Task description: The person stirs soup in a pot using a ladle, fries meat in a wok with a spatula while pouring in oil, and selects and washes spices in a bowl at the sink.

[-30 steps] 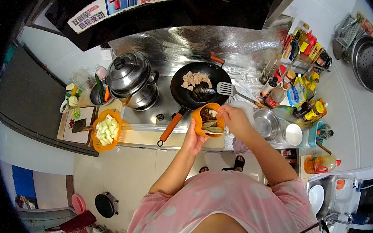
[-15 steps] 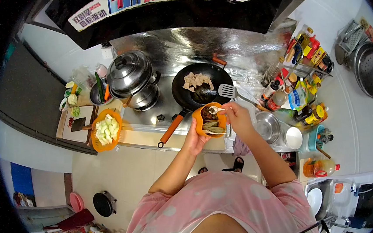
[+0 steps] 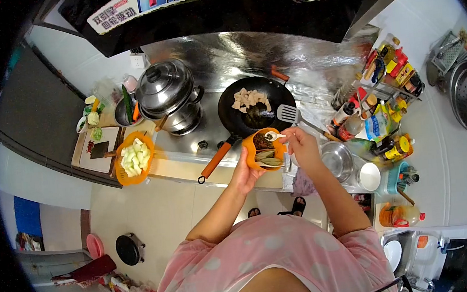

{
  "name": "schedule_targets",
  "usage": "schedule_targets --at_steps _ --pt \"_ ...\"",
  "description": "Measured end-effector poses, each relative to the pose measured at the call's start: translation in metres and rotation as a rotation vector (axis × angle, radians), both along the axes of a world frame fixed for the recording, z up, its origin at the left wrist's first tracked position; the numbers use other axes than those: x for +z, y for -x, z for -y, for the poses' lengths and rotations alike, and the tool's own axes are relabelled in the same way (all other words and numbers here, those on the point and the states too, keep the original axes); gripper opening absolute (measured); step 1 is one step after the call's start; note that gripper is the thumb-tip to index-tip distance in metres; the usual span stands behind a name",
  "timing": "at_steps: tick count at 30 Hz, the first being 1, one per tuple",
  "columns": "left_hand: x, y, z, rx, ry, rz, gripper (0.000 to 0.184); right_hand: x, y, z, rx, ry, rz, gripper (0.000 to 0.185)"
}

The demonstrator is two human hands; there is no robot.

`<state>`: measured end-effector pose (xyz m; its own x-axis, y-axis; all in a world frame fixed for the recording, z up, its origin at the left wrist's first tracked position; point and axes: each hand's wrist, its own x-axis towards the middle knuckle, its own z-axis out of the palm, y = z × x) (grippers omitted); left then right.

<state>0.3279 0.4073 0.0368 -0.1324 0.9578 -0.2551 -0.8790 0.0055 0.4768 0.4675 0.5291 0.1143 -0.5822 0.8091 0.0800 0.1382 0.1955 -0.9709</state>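
Note:
My left hand [image 3: 244, 173] is closed around the left side of an orange spice box [image 3: 251, 154]. One compartment holds dark, small-grained spice [image 3: 262, 141], the other dried bay leaves [image 3: 268, 158]. Between the fingers of my right hand [image 3: 302, 147] is a small white spoon [image 3: 273, 136], its bowl over the dark spice. Just beyond the box, a black wok [image 3: 231, 112] sits on the stove with pale meat pieces [image 3: 250, 98] and some dark liquid in it. A slotted spatula [image 3: 288, 113] rests across the wok's right rim.
Left of the wok stands a steel steamer pot [image 3: 164, 91]. An orange basket of cut pale vegetable [image 3: 134, 158] is at the counter's left edge, beside a cutting board with a cleaver [image 3: 100, 149]. Right are a steel bowl [image 3: 338, 161], a white cup [image 3: 369, 176] and several sauce bottles [image 3: 391, 147].
The view has shifted slightly, so the counter items appear a little further right. Both hands keep their holds, and the spoon stays over the dark spice compartment.

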Motion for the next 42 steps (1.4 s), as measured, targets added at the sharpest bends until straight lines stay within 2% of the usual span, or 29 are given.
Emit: schedule_targets --at_steps 4,10,13,17,20,22,24,25,26,28,31,34,37,40,42 --pt "-0.002 0.001 0.000 0.012 0.018 0.019 0.060 -0.001 0.001 -0.002 0.014 -0.030 0.001 0.017" --pt "-0.003 0.001 -0.002 0.015 0.010 0.025 0.060 -0.003 -0.001 -0.005 0.000 0.068 -0.042 0.018" --pt "-0.010 0.003 -0.004 0.001 0.008 0.015 0.065 0.001 -0.006 -0.010 0.024 0.322 -0.157 0.018" --pt "-0.034 0.010 -0.002 0.006 -0.023 0.086 0.068 0.015 0.002 -0.024 -0.019 0.348 -0.220 0.019" --pt "-0.024 0.009 0.007 0.044 0.055 0.055 0.069 0.032 0.037 -0.047 -0.058 0.229 -0.288 0.019" --pt "-0.027 0.012 0.012 0.041 0.053 0.071 0.069 0.008 0.063 -0.078 -0.028 -0.103 -0.077 0.021" --pt "-0.023 0.012 0.019 0.049 0.078 0.076 0.069 -0.039 0.074 -0.114 -0.034 -0.623 0.512 0.019" --pt "-0.025 0.015 0.021 0.050 0.061 0.069 0.069 -0.042 0.077 -0.118 -0.037 -0.882 0.808 0.019" --pt "-0.028 0.018 0.023 0.054 0.040 0.063 0.069 -0.045 0.076 -0.120 -0.026 -0.790 0.670 0.018" --pt "-0.031 0.021 0.027 0.063 0.027 0.054 0.070 -0.014 0.065 -0.096 0.006 -0.594 0.409 0.016" --pt "-0.024 0.023 0.027 0.062 0.037 0.039 0.071 0.042 0.044 -0.047 0.181 -0.076 0.161 0.014" --pt "-0.018 0.018 0.022 0.046 0.017 0.042 0.072 0.059 0.023 -0.009 0.321 -0.146 0.286 0.014" --pt "-0.021 0.014 0.015 0.007 -0.006 0.056 0.073 0.036 0.017 0.006 0.276 -0.745 0.362 0.012" --pt "-0.017 0.008 0.011 -0.043 -0.035 0.081 0.072 0.025 0.011 0.008 0.275 -1.071 0.356 0.015" --pt "-0.012 0.005 0.010 -0.060 -0.045 0.091 0.072 0.020 0.007 0.009 0.300 -1.082 0.405 0.016"
